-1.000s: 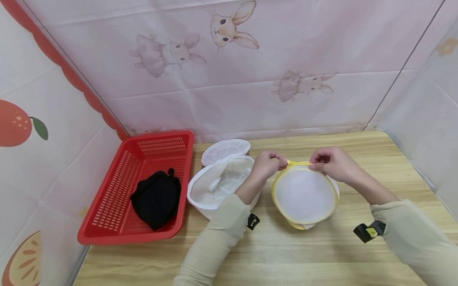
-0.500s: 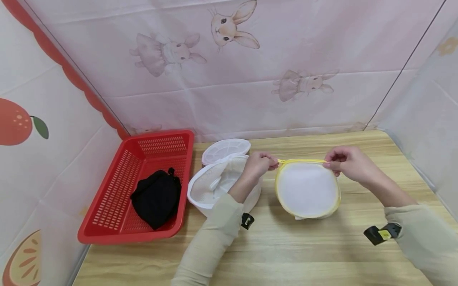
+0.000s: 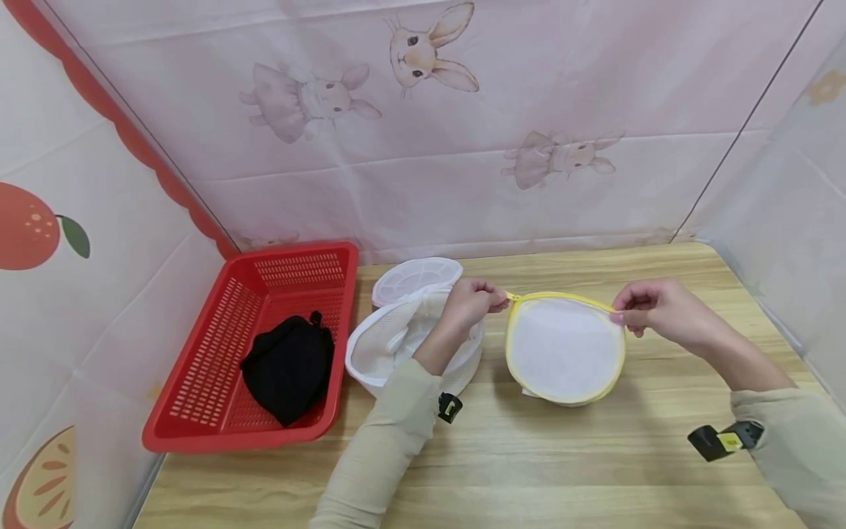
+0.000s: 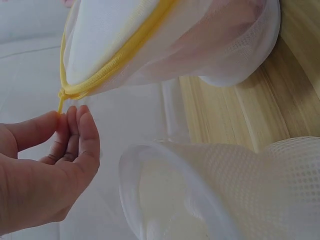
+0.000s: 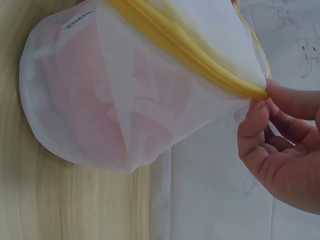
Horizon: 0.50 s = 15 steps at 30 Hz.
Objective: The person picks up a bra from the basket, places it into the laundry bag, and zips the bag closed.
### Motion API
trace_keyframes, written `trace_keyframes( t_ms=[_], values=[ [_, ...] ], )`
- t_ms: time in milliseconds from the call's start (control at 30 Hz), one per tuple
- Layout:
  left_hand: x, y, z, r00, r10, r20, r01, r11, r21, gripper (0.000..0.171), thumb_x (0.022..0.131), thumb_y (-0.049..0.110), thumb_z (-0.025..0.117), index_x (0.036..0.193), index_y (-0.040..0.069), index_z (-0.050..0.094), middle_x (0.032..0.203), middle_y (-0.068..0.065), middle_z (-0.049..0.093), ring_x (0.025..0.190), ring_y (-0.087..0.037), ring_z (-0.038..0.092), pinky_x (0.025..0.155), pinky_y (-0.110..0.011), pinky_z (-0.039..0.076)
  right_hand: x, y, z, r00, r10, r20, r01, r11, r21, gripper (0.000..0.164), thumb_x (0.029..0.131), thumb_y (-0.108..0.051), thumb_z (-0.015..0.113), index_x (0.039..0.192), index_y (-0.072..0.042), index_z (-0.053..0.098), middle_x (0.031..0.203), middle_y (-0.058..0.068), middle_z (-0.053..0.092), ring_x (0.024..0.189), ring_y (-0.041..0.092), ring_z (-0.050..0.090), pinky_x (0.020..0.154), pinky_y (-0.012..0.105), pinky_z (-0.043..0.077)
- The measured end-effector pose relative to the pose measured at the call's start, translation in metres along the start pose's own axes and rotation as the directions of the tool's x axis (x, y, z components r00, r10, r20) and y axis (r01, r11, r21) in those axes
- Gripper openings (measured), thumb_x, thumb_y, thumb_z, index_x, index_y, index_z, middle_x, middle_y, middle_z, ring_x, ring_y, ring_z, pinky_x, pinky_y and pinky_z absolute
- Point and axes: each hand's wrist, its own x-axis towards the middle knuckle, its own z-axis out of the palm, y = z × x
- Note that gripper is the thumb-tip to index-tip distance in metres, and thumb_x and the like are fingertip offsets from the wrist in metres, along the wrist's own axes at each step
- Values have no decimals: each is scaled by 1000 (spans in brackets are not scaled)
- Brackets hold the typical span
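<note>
A white mesh laundry bag (image 3: 565, 349) with a yellow zipper around its top stands on the table. My left hand (image 3: 474, 305) pinches the yellow zipper pull (image 4: 60, 104) at the bag's left corner between thumb and forefinger. On the opposite side, my right hand (image 3: 651, 310) pinches the yellow zipper edge (image 5: 200, 65), drawing the far side of the rim taut. Something pink shows through the mesh walls, and a small white label (image 5: 79, 19) sits on the bag's side in the right wrist view.
Left of the bag stands a white mesh bag (image 3: 370, 364), partly behind my left forearm, its lid (image 3: 418, 278) folded back. A red plastic basket (image 3: 198, 367) with a black bag (image 3: 291, 371) inside is at the table's left. A printed cloth wall (image 3: 463, 198) rises behind.
My hands have moved apart: the right has gone right along the yellow zipper edge, the left slightly left with the pull. The bag's rim between them has stretched wider.
</note>
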Motion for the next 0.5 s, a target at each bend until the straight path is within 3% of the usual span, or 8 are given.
trace_keyframes(
  t_ms=[300,500],
  values=[
    [0,4,8,997,70,41,-72,997,41,6,85,-1,60,83,-7,61,79,-11,64,70,-13,62,68,-22,52,3,1,2,996,-19,92,27,996,-87,14,83,-12,66,87,1,61,66,1,51,58,13,47,51,25,41],
    [-4,11,19,992,96,78,-102,992,79,6,84,-1,61,80,-6,61,74,-8,62,68,-11,59,70,-25,53,9,-7,7,998,-15,66,25,988,-150,16,83,-14,67,90,-1,62,68,3,50,59,13,44,50,24,38]
  ],
)
